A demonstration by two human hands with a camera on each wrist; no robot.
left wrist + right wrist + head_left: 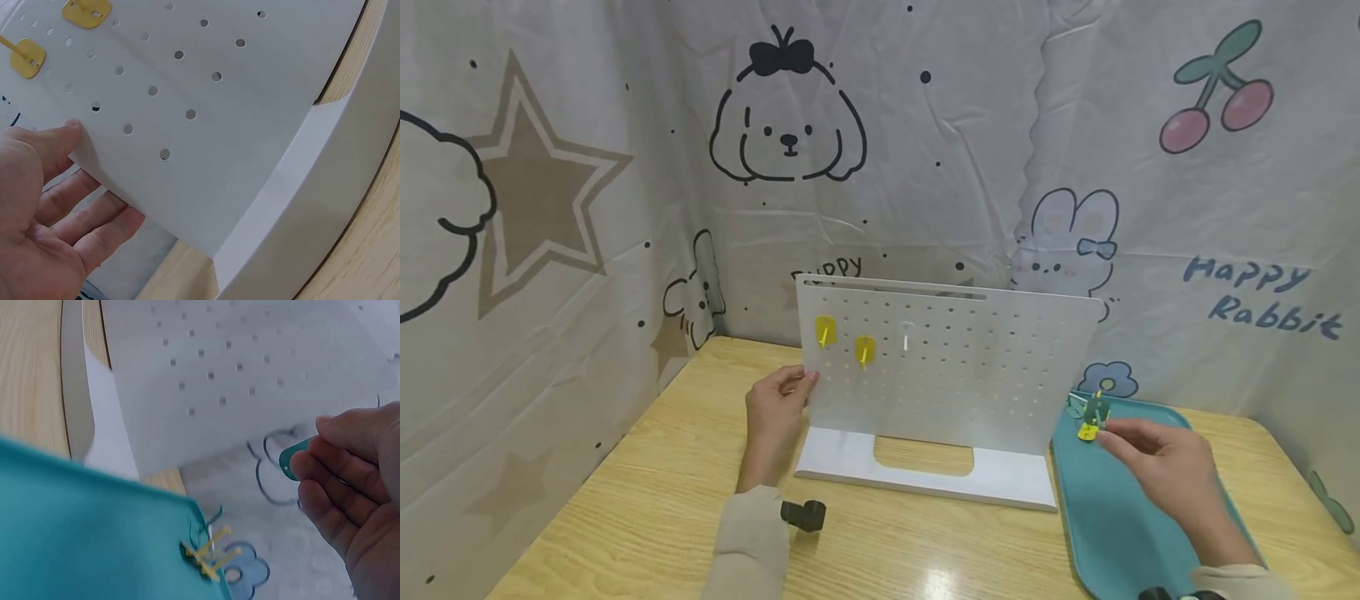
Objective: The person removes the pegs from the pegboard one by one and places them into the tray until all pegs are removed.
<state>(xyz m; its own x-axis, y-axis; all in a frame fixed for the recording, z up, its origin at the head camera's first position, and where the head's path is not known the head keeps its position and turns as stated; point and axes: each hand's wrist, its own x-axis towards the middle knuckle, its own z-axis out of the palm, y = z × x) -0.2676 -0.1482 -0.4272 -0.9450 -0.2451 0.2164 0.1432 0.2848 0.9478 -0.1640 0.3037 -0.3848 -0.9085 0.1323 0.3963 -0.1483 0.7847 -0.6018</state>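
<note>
A white pegboard (940,375) stands upright on its base. Two yellow hooks (825,332) and a white hook (907,335) hang in its upper left part. At the board's left edge, my left hand (777,408) holds on, thumb (62,139) on the front face and fingers bent by the edge. My right hand (1165,467) pinches a green hook (295,457) between thumb and fingers, above the tray's far end; its rounded plate sticks out and the fingers hide the rest.
A teal tray (1120,517) lies right of the board, with several hooks (206,557), yellow and green among them, bunched in its far corner. Beneath everything is a wooden table (647,500). Printed curtains (925,167) hang close behind and at the left.
</note>
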